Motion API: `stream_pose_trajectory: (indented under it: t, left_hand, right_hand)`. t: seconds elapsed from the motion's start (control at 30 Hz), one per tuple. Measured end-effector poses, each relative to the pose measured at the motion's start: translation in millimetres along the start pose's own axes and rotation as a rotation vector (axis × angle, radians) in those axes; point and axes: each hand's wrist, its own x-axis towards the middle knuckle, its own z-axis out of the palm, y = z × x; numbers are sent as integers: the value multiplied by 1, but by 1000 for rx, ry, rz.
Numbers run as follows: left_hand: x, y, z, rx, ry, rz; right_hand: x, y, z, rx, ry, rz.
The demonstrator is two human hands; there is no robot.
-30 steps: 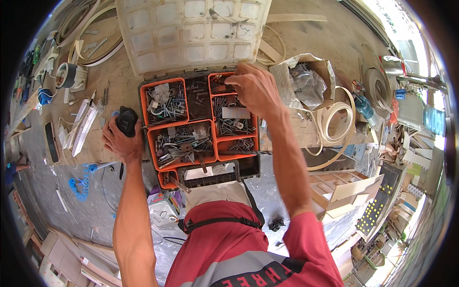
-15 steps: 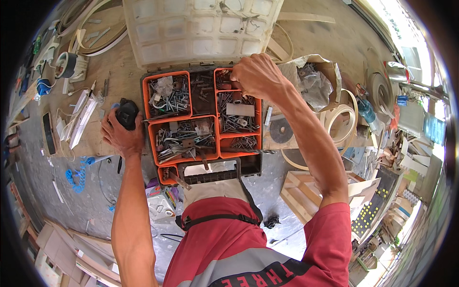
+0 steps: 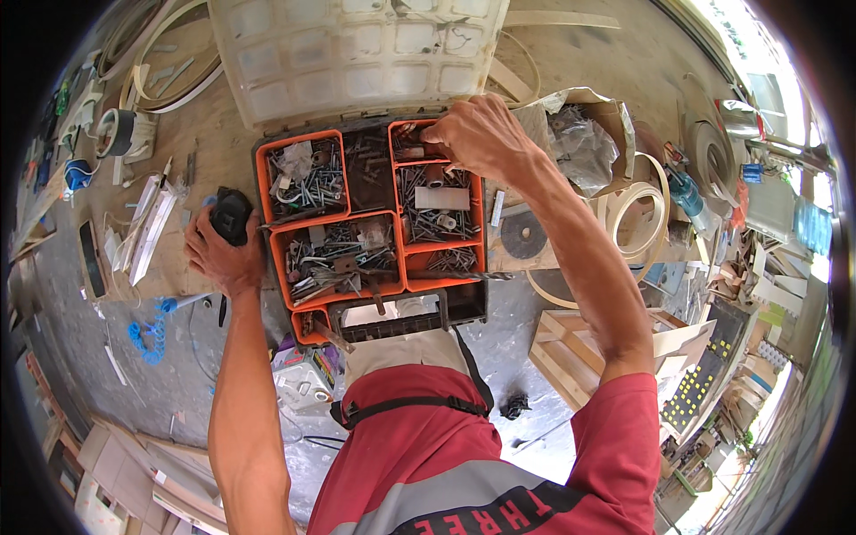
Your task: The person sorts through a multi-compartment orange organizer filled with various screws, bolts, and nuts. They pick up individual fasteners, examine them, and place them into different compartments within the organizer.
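Note:
An organizer box point(image 3: 370, 134) with orange bins full of screws and other hardware stands on the workbench before me, its clear lid point(image 3: 357, 62) folded back. My right hand point(image 3: 489, 141) reaches over the small far-right bin point(image 3: 407, 143), fingers bent down into it. Its fingertips are partly hidden, so what they pinch cannot be seen. Left of the box, my left hand point(image 3: 225, 257) is closed round a compact black object point(image 3: 231, 217), shaped like a tape measure. A pale rectangular piece point(image 3: 442, 198) lies on the screws in the bin nearer me.
Right of the box lie a dark grinding disc point(image 3: 522, 234), an open carton point(image 3: 615, 134) with plastic bags, and rolls of edge banding point(image 3: 635, 227). To the left are white metal strips point(image 3: 152, 227) and a dark phone-like slab point(image 3: 92, 259). A wooden frame point(image 3: 571, 357) stands below at right.
The view has shifted slightly, so the box appears a little further left. My right hand stays at the same bin with its fingers bent, and my left hand keeps the black object.

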Motion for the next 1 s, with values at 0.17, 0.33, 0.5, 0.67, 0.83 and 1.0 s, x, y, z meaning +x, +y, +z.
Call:
stream_pose_trajectory:
  t: [0.17,0.33,0.5,0.67,0.83,1.0]
  left_hand:
    - [-1,2,-2,-16,8,0]
    - [-2,1,-1,-12,17,10]
    - [-2,-5,4,16,26,17]
    - [-1,-4,3,16,22,28]
    - [-2,-7,5,12,28,34]
    - [-3,-8,3,13,20,32]
  right_hand:
    - [-4,7,-4,111,34,10]
    - [-3,7,-13,116,13,-20]
    - [7,3,-11,120,-45,-47]
    - [21,-13,-17,0,-90,-28]
    - [18,-17,-15,19,-8,-28]
    - [13,-14,-29,34,-57,51]
